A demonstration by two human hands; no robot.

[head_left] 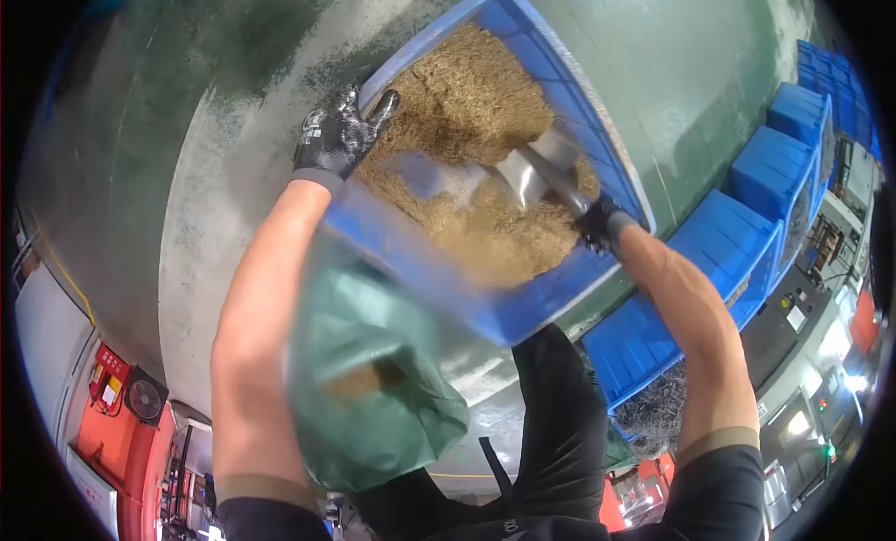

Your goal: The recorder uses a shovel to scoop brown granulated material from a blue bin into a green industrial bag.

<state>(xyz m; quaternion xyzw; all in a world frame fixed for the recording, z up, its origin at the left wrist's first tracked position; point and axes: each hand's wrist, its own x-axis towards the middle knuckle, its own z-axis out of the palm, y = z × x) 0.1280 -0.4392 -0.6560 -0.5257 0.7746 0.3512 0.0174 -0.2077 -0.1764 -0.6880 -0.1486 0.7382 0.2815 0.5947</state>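
A large blue bin [597, 102] stands in front of me, holding a heap of fine golden-brown shavings [467, 74]. My left hand [341, 135], in a black glove, grips the bin's left rim with the thumb on the inner side. My right hand [600, 225], also gloved, is closed round the dark handle of a metal shovel [525, 179] inside the bin. Its shiny blade lies among the shavings, near the middle. Part of the bin's near left side is smeared by motion. A green bag [373, 392] with a brown patch on it hangs below the bin, beside my left forearm.
Several blue bins [714, 238] line up on the right, some with dark grey curly shavings [653, 410]. Machines [793, 322] stand beyond them. Red equipment [117, 429] with a fan is at the lower left. The floor [280, 37] is worn green and grey.
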